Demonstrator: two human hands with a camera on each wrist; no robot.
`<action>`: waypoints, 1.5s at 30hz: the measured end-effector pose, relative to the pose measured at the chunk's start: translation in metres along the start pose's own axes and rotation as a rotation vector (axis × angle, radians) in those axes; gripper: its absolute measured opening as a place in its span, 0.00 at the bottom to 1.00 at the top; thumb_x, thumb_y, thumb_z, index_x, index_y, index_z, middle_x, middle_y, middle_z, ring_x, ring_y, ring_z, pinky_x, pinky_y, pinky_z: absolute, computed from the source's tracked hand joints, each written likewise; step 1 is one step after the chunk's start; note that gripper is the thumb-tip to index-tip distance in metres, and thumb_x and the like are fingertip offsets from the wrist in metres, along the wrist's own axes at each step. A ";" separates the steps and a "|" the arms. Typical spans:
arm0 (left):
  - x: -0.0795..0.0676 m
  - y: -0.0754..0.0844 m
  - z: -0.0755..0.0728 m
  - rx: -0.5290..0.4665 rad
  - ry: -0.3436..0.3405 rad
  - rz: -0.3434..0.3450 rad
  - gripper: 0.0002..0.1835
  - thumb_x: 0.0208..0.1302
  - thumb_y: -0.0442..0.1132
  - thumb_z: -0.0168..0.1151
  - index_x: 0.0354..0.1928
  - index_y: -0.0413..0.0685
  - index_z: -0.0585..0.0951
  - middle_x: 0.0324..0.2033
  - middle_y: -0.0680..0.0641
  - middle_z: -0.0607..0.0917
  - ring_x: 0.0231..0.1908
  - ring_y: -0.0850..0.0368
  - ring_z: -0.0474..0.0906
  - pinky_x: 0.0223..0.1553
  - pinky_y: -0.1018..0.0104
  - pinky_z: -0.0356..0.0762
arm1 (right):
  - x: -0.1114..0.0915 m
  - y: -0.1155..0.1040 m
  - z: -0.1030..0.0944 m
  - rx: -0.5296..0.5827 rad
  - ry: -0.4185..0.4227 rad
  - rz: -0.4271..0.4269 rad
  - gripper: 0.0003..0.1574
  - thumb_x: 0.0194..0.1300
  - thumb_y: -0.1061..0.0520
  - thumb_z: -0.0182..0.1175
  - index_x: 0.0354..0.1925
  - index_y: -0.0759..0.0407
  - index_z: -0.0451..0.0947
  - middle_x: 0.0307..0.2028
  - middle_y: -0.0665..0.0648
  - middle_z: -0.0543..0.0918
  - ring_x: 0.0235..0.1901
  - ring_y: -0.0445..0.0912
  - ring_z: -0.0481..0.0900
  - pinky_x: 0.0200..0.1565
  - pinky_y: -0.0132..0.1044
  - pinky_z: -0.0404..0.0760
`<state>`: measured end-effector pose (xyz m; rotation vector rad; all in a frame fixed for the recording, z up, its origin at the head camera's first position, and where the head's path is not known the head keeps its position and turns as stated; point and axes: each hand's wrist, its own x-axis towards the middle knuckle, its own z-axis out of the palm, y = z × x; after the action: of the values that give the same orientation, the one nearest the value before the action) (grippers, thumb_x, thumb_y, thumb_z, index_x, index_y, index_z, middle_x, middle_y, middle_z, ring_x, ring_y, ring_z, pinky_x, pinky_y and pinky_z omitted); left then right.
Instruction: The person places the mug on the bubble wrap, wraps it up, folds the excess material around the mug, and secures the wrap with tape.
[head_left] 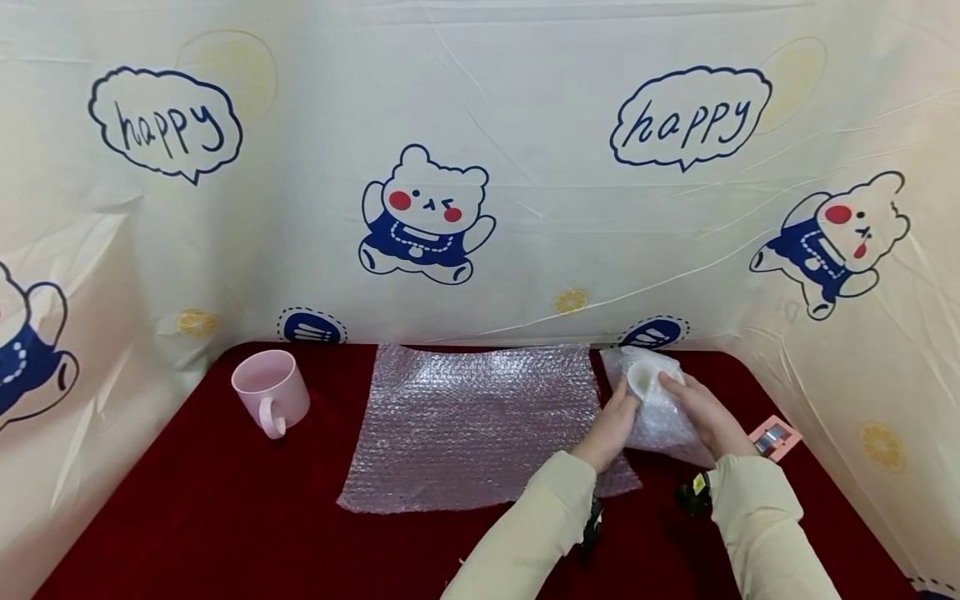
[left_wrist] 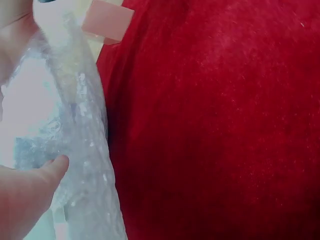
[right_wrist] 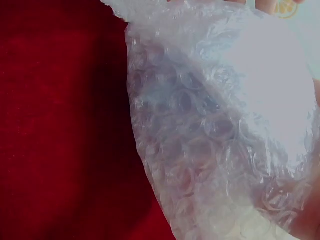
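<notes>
At the right of the table both hands hold a bundle of clear bubble wrap (head_left: 663,421). A white round rim (head_left: 632,379) shows at its upper left; I cannot tell what kind of thing lies inside. My left hand (head_left: 611,425) grips the bundle's left side, its thumb (left_wrist: 52,172) lying against the plastic in the left wrist view. From the right, my right hand (head_left: 705,408) grips it, thumb near the rim. In the right wrist view the wrap (right_wrist: 190,125) fills much of the picture and covers most of that hand.
A flat sheet of bubble wrap (head_left: 465,433) lies mid-table, left of the bundle. At the far left stands a pink mug (head_left: 281,392), handle toward the front. A small pink box-like item (head_left: 783,442) lies beyond my right wrist. Printed cloth (head_left: 525,125) encloses the red-covered table (head_left: 225,517).
</notes>
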<state>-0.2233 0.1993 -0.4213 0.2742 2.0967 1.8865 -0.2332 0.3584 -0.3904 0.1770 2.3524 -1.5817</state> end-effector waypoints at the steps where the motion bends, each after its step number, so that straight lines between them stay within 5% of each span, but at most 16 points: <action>1: 0.000 0.000 -0.001 0.000 -0.004 0.002 0.33 0.66 0.48 0.39 0.74 0.54 0.54 0.73 0.54 0.58 0.73 0.54 0.54 0.73 0.57 0.52 | 0.001 0.001 0.000 0.012 -0.003 -0.001 0.49 0.75 0.37 0.33 0.73 0.67 0.27 0.72 0.75 0.42 0.67 0.63 0.51 0.66 0.54 0.60; 9: 0.003 -0.004 -0.005 -0.024 -0.045 0.003 0.32 0.68 0.46 0.37 0.74 0.51 0.54 0.74 0.52 0.56 0.73 0.53 0.51 0.73 0.57 0.50 | 0.002 0.000 0.000 0.007 -0.011 0.031 0.48 0.75 0.39 0.33 0.73 0.67 0.25 0.72 0.75 0.37 0.69 0.65 0.46 0.69 0.59 0.52; 17: 0.002 -0.003 -0.017 -0.077 -0.140 -0.054 0.33 0.70 0.49 0.35 0.75 0.52 0.48 0.76 0.52 0.49 0.75 0.53 0.43 0.74 0.51 0.45 | 0.004 -0.001 0.002 0.025 -0.017 0.035 0.45 0.76 0.42 0.33 0.73 0.69 0.28 0.72 0.75 0.41 0.66 0.63 0.51 0.67 0.56 0.57; 23: -0.002 -0.001 -0.025 -0.025 -0.158 -0.076 0.33 0.71 0.51 0.34 0.75 0.50 0.48 0.75 0.52 0.50 0.75 0.53 0.43 0.74 0.51 0.46 | 0.003 0.000 -0.001 0.034 -0.003 0.116 0.47 0.75 0.40 0.33 0.73 0.67 0.25 0.73 0.73 0.34 0.70 0.66 0.40 0.71 0.62 0.43; 30: -0.003 0.000 -0.034 -0.047 -0.132 -0.048 0.33 0.72 0.47 0.35 0.74 0.40 0.50 0.75 0.44 0.53 0.75 0.48 0.45 0.74 0.52 0.46 | 0.003 0.002 -0.005 0.053 -0.016 0.128 0.49 0.75 0.39 0.34 0.73 0.67 0.25 0.73 0.73 0.32 0.70 0.66 0.39 0.71 0.62 0.42; 36: -0.005 0.003 -0.048 0.037 -0.119 -0.039 0.31 0.73 0.48 0.34 0.73 0.39 0.55 0.74 0.43 0.56 0.74 0.47 0.48 0.74 0.52 0.48 | 0.003 -0.001 -0.007 0.030 -0.015 0.122 0.49 0.75 0.40 0.34 0.72 0.66 0.23 0.73 0.73 0.29 0.71 0.68 0.34 0.71 0.63 0.39; 45: -0.014 0.006 -0.082 0.113 -0.012 0.015 0.26 0.68 0.42 0.45 0.64 0.36 0.70 0.62 0.38 0.74 0.62 0.41 0.70 0.64 0.50 0.67 | -0.003 -0.009 -0.007 -0.013 0.037 0.101 0.46 0.76 0.44 0.35 0.72 0.72 0.27 0.73 0.73 0.30 0.72 0.68 0.34 0.71 0.62 0.40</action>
<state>-0.2392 0.1185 -0.4069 0.3262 2.2024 1.7732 -0.2337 0.3622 -0.3793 0.3196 2.3415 -1.5278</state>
